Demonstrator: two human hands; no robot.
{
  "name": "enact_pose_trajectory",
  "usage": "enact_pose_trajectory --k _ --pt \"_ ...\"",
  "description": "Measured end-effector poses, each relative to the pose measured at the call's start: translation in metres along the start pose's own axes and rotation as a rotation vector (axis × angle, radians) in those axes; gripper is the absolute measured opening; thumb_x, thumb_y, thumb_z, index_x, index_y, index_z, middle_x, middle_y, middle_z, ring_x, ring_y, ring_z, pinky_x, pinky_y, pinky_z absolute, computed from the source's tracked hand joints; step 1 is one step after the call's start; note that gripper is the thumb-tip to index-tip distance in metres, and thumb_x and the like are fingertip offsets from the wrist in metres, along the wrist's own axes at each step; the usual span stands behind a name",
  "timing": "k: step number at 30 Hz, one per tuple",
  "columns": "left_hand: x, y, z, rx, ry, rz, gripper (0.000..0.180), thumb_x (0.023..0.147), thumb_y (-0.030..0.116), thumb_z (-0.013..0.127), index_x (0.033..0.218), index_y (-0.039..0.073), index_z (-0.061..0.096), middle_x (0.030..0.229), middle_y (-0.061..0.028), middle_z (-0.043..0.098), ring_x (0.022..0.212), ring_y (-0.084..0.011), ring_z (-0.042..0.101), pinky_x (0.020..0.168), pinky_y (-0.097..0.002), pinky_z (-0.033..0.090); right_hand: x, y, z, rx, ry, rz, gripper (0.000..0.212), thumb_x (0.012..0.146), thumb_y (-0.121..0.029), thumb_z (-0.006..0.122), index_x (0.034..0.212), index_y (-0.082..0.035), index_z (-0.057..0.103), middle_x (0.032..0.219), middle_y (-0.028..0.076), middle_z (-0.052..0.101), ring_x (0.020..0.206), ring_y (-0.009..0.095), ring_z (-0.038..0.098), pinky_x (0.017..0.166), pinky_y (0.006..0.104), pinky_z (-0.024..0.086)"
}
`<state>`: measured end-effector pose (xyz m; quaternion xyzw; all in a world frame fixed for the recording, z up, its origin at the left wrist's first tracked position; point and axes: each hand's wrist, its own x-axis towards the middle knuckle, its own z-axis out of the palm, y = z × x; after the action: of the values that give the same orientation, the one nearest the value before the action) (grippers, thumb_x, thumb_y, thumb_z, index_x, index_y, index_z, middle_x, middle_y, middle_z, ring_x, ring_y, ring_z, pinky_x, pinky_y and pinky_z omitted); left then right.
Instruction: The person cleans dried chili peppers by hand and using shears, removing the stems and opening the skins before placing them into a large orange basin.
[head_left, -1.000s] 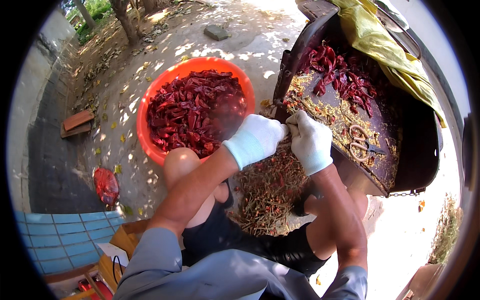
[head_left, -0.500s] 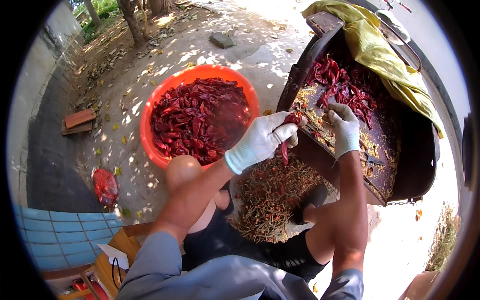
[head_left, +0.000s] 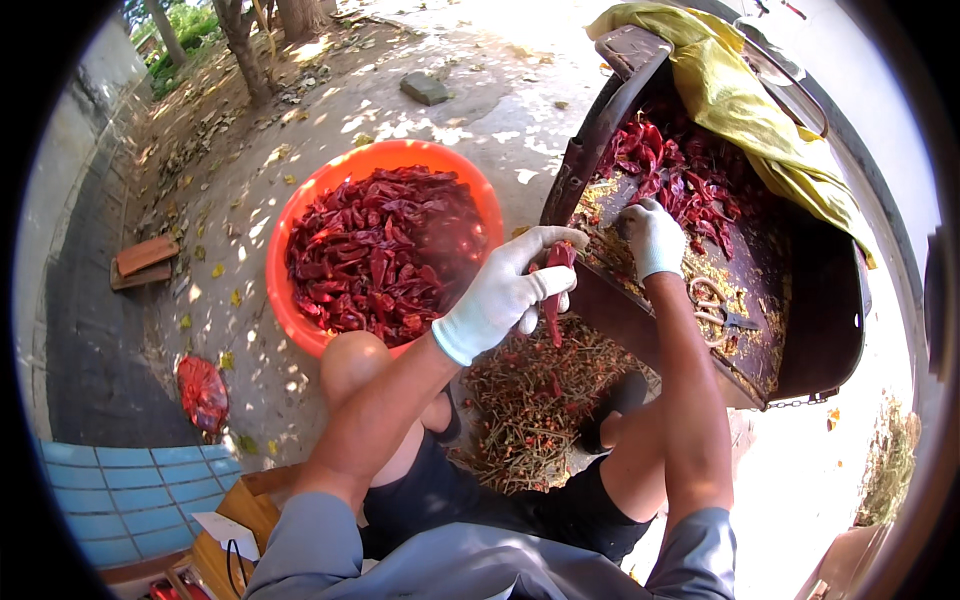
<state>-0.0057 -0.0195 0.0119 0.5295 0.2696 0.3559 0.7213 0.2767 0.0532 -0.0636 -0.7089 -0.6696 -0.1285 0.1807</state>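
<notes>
My left hand (head_left: 508, 288), in a white knit glove, grips a dried red chili pepper (head_left: 556, 284) that hangs downward. This hand is in front of the dark cart bed. My right hand (head_left: 655, 236), gloved too, is over the cart bed beside a heap of dried red chilies (head_left: 690, 175). Its fingers are curled down, and whatever they hold is hidden. A pair of scissors (head_left: 718, 312) lies near my right wrist among yellow seeds. On the left stands an orange-red basin (head_left: 285, 315) full of dried red chilies (head_left: 380, 240).
Cut stems (head_left: 530, 420) lie piled on the ground between my legs. Yellow-green cloth (head_left: 730, 90) drapes over the far side of the cart (head_left: 830, 340). A red plastic bag (head_left: 202, 394), bricks (head_left: 146, 262) and a grey block (head_left: 425, 88) lie on the concrete.
My right hand has moved away from the left, further over the cart bed, uncovering the scissors. My left hand keeps the chili and its fingers have shifted. The view has turned slightly.
</notes>
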Motion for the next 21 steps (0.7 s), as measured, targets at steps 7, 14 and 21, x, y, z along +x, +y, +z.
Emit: enact_pose_trajectory --k 7,14,21 --pt "0.003 0.005 0.002 0.243 0.064 0.181 0.038 0.091 0.014 0.068 0.128 0.009 0.061 0.088 0.0015 0.062 0.059 -0.0016 0.049 0.051 -0.0188 0.039 -0.009 -0.018 -0.063 0.285 0.339 -0.058 0.014 0.087 -0.015 0.069 0.099 -0.015 0.075 0.105 0.005 0.071 0.087 0.023 0.07 0.075 0.0314 0.056" --pt "0.01 -0.005 -0.003 0.574 0.11 0.457 0.052 0.081 0.029 0.081 0.126 0.008 0.064 0.105 -0.0031 0.068 0.094 -0.0146 0.062 0.088 -0.03 0.049 -0.062 -0.073 -0.117 0.67 0.239 -0.043 0.013 0.087 -0.004 0.068 0.099 -0.005 0.073 0.085 0.011 0.072 0.073 0.019 0.071 0.069 0.0283 0.054" --pt "0.015 -0.025 0.009 0.963 0.172 0.618 0.056 0.073 0.03 0.085 0.119 0.007 0.065 0.099 -0.0117 0.066 0.09 -0.0283 0.067 0.08 -0.0351 0.054 -0.084 -0.097 -0.129 0.684 0.234 -0.159 0.013 0.083 -0.003 0.069 0.096 -0.005 0.071 0.086 0.013 0.071 0.074 0.028 0.07 0.067 0.0329 0.055"
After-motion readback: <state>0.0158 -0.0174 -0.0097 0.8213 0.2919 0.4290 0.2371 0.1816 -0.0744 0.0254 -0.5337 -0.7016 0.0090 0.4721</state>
